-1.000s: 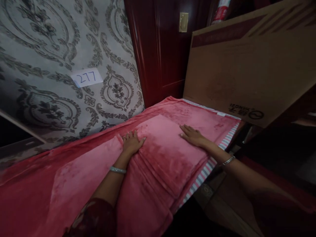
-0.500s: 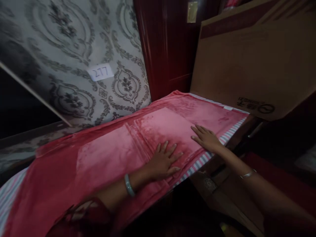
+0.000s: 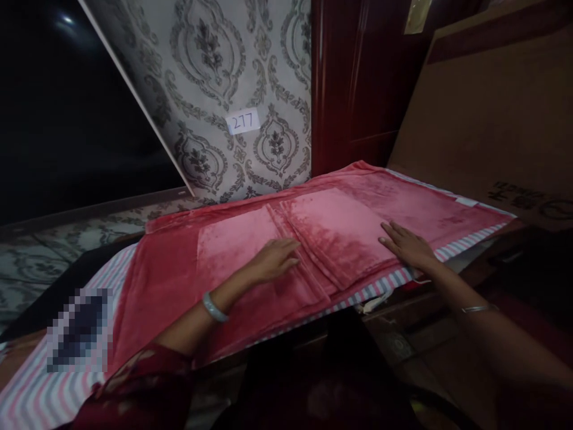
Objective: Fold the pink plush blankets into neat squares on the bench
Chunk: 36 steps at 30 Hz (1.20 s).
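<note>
A pink-red plush blanket [image 3: 179, 269] lies spread over a striped sheet [image 3: 27, 394] on a raised surface. On top of it sits a folded pink piece [image 3: 340, 227] with a fold ridge down its middle. My left hand [image 3: 275, 260] rests flat on the left part of this folded piece, fingers apart, a pale bangle on the wrist. My right hand [image 3: 409, 246] lies flat at the folded piece's right near edge, close to the striped border, with a thin bracelet further up the arm.
A patterned grey wall panel [image 3: 215, 89] with a paper label "277" [image 3: 243, 121] stands behind. A dark red wooden door [image 3: 358, 89] is at the back. A big cardboard box [image 3: 492, 119] leans at the right. Dark floor lies below the front edge.
The view has swung left, showing more of the blanket and striped sheet. My left hand slid from the middle of the folded piece toward its left part; my right hand stays near the right edge.
</note>
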{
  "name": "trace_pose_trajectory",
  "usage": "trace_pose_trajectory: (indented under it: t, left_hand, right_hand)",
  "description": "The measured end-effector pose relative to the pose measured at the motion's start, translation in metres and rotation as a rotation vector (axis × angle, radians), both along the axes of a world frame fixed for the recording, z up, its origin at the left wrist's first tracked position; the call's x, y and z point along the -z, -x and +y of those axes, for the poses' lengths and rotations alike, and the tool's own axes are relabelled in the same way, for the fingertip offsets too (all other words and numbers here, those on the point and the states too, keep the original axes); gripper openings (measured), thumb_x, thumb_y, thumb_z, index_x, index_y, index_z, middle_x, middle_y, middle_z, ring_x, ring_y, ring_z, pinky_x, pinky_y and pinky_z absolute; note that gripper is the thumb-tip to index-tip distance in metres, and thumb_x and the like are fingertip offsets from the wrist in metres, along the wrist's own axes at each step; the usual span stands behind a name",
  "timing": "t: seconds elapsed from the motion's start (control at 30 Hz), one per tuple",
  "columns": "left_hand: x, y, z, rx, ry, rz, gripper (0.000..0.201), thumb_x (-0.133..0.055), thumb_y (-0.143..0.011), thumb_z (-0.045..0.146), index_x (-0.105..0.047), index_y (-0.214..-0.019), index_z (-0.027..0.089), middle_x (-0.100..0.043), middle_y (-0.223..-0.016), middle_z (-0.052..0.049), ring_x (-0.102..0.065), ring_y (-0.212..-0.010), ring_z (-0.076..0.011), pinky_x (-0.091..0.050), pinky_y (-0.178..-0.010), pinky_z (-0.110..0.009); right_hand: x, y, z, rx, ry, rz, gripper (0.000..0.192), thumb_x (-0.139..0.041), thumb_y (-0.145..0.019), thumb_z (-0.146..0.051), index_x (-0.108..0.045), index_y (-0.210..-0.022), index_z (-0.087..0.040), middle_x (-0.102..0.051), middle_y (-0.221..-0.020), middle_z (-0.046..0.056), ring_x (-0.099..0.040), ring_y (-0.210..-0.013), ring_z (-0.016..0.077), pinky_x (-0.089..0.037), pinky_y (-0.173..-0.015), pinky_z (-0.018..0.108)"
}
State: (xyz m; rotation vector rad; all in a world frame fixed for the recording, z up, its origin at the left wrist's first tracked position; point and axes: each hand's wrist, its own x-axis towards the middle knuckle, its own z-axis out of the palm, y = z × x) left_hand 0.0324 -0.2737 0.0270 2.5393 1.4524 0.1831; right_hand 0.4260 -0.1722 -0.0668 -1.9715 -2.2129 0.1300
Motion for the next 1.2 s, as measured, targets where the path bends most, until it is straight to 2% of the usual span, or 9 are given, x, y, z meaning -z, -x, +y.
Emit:
trace_pose_trajectory:
  t: [0.17,0.27,0.37,0.47,0.63,0.8,0.93,1.03,1.2]
  left_hand:
    - [0.007,0.084,-0.026,-0.495,-0.022,0.211,0.065,-0.041,-0.099,0.045,-0.033,-0.157,0.017,-0.030,-0.165,-0.015,-0.022,-0.155,-0.0289,-0.021,-0.123,-0.054]
    - [0.012,0.113,-0.023,-0.628,-0.072,0.215,0.066,-0.034,-0.101,0.047,-0.031,-0.159,0.017,-0.028,-0.166,-0.015,-0.020,-0.155,-0.0295,-0.018,-0.123,-0.056]
    - [0.013,0.127,-0.011,-0.685,-0.086,0.212,0.065,-0.032,-0.101,0.049,-0.031,-0.159,0.021,-0.027,-0.166,-0.014,-0.017,-0.156,-0.0310,-0.017,-0.124,-0.057]
    - [0.019,0.133,-0.001,-0.689,-0.064,0.253,0.066,-0.036,-0.099,0.055,-0.032,-0.159,0.028,-0.025,-0.168,-0.011,-0.015,-0.156,-0.0352,-0.016,-0.122,-0.062]
    - [0.038,0.135,0.000,-0.684,-0.090,0.318,0.068,-0.036,-0.099,0.058,-0.030,-0.160,0.029,-0.020,-0.169,-0.010,-0.015,-0.155,-0.0394,-0.016,-0.121,-0.065]
    - [0.038,0.142,0.002,-0.667,-0.069,0.225,0.066,-0.041,-0.099,0.054,-0.033,-0.159,0.027,-0.022,-0.168,-0.009,-0.014,-0.156,-0.0364,-0.013,-0.123,-0.062]
    - [0.031,0.162,-0.010,-0.817,-0.131,-0.104,0.061,-0.047,-0.097,0.045,-0.045,-0.153,0.019,-0.029,-0.166,-0.012,-0.018,-0.156,-0.0297,-0.019,-0.125,-0.050]
    - [0.034,0.176,-0.046,-1.001,-0.099,-0.597,0.064,-0.055,-0.093,0.044,-0.047,-0.151,0.018,-0.040,-0.161,-0.014,-0.036,-0.149,-0.0284,-0.036,-0.119,-0.040]
    - [0.044,0.171,-0.135,-1.102,0.174,-1.353,0.079,-0.083,-0.073,0.041,-0.054,-0.144,0.023,-0.074,-0.114,-0.009,-0.072,-0.086,-0.0190,-0.057,-0.071,-0.026]
  right_hand:
    - [-0.023,0.031,-0.008,-0.021,-0.122,0.032,0.065,-0.032,-0.099,-0.051,-0.038,-0.156,-0.021,-0.034,-0.163,0.017,-0.029,-0.150,0.0389,-0.031,-0.112,0.071]
    - [-0.046,0.092,-0.038,-0.323,-0.236,0.119,0.065,-0.032,-0.102,-0.047,-0.034,-0.159,-0.016,-0.028,-0.165,0.016,-0.023,-0.153,0.0317,-0.025,-0.120,0.059]
    - [-0.057,0.161,-0.080,-0.682,-0.222,0.170,0.062,-0.038,-0.102,-0.049,-0.034,-0.159,-0.025,-0.027,-0.166,0.009,-0.018,-0.155,0.0311,-0.017,-0.122,0.061]
    - [-0.045,0.203,-0.115,-0.910,-0.048,0.185,0.066,-0.048,-0.099,-0.056,-0.037,-0.158,-0.027,-0.030,-0.165,0.008,-0.017,-0.155,0.0327,-0.012,-0.123,0.062]
    - [-0.009,0.206,-0.137,-0.902,0.108,0.302,0.063,-0.045,-0.100,-0.060,-0.035,-0.158,-0.034,-0.031,-0.165,0.003,-0.019,-0.154,0.0294,-0.015,-0.124,0.060]
    - [-0.005,0.198,-0.138,-0.889,0.111,0.314,0.063,-0.043,-0.101,-0.061,-0.032,-0.158,-0.038,-0.028,-0.165,0.000,-0.018,-0.155,0.0288,-0.017,-0.124,0.059]
    - [-0.005,0.199,-0.137,-0.902,0.101,0.299,0.063,-0.044,-0.100,-0.060,-0.032,-0.158,-0.036,-0.028,-0.165,0.002,-0.019,-0.154,0.0287,-0.017,-0.124,0.059]
    - [0.000,0.198,-0.136,-0.910,0.064,0.293,0.063,-0.046,-0.100,-0.059,-0.031,-0.158,-0.038,-0.029,-0.165,0.001,-0.020,-0.154,0.0289,-0.020,-0.124,0.060]
    - [0.009,0.197,-0.136,-0.919,-0.006,0.291,0.062,-0.047,-0.101,-0.053,-0.030,-0.158,-0.038,-0.030,-0.164,0.002,-0.021,-0.154,0.0303,-0.023,-0.122,0.062]
